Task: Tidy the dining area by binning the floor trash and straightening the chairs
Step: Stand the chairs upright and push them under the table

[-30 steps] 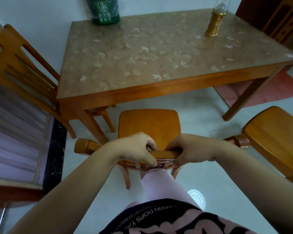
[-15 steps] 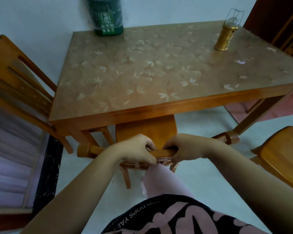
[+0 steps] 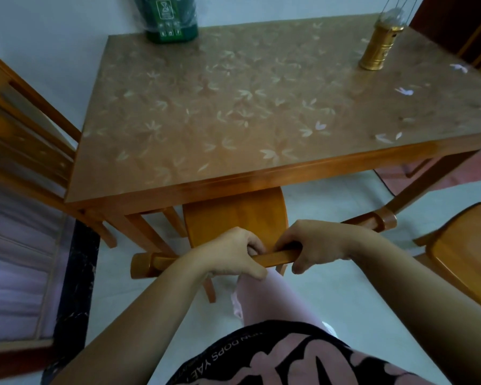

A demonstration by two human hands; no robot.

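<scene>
With left hand (image 3: 233,254) and right hand (image 3: 315,244) both curled tight round the back rail of the chair (image 3: 233,218) at lower centre, seat half under the surface (image 3: 233,120), push evenly, straight in.

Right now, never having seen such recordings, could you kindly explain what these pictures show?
There is no machine here. A person wears a wide-angle camera on the head, so the view looks forward and down at their own bare hands. The left hand and right hand both curl their fingers round the top rail of an orange wooden chair, whose seat sits partly under the brown leaf-patterned table. On the table stand a dark green plastic-wrapped container at the far edge and a gold metal lantern far right. A second wooden chair stands at the left and a third wooden chair at the right.
</scene>
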